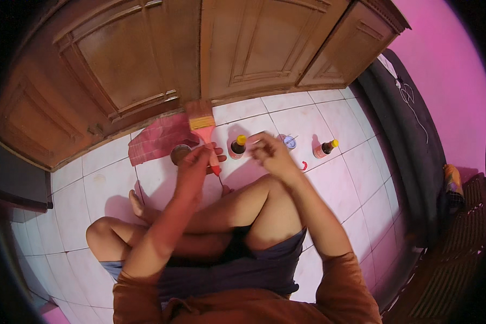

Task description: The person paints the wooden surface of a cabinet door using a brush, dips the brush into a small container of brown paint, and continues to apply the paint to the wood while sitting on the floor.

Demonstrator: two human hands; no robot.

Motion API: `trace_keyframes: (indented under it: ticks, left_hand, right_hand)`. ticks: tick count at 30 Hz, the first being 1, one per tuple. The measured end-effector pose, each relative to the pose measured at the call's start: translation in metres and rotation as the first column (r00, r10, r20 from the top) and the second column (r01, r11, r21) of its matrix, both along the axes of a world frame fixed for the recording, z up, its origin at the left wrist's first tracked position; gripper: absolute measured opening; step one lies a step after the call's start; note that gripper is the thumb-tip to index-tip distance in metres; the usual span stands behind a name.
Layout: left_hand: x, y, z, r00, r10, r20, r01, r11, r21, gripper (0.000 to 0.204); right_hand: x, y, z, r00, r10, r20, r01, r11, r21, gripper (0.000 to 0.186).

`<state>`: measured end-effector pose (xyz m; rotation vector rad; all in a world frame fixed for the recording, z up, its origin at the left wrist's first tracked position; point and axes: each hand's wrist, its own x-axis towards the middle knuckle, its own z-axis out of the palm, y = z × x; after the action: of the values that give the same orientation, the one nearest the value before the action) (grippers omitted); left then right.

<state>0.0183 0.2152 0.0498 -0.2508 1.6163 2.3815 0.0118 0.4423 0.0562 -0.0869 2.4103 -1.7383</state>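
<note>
My left hand is closed on the red-pink handle of a wide paintbrush, its dark bristles pointing up toward the wooden cabinet. Below the brush, beside that hand, a round brown container is partly hidden by my fingers. My right hand hovers over the floor with fingers bent and apart, slightly blurred; I see nothing held in it. Between my two hands stands a small dark bottle with a yellow cap. A similar yellow-capped bottle stands farther right.
Brown cabinet doors rise along the far side. A red checked sheet lies on the white tiles against them. Right of my right hand are a small round tin and a small red piece. A dark cushion-like edge carries a white cable.
</note>
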Motion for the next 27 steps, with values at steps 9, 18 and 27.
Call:
trace_keyframes:
  ticks: [9,18,27]
  left_hand:
    - [-0.010,-0.121,0.034,0.999,-0.021,0.028,0.026,0.983,-0.181,0.030]
    - [-0.018,-0.176,0.019,0.995,0.089,0.055,-0.081,0.989,-0.124,0.030]
    - [-0.017,-0.188,0.006,0.996,0.080,0.037,-0.075,0.992,-0.105,0.033]
  right_hand:
    - [-0.028,0.122,-0.067,0.884,0.447,-0.135,0.011,0.269,0.963,0.019]
    - [-0.037,0.124,-0.092,0.844,0.486,-0.229,0.068,0.326,0.943,0.007]
    - [-0.039,0.127,-0.089,0.832,0.504,-0.233,0.166,0.176,0.970,0.010]
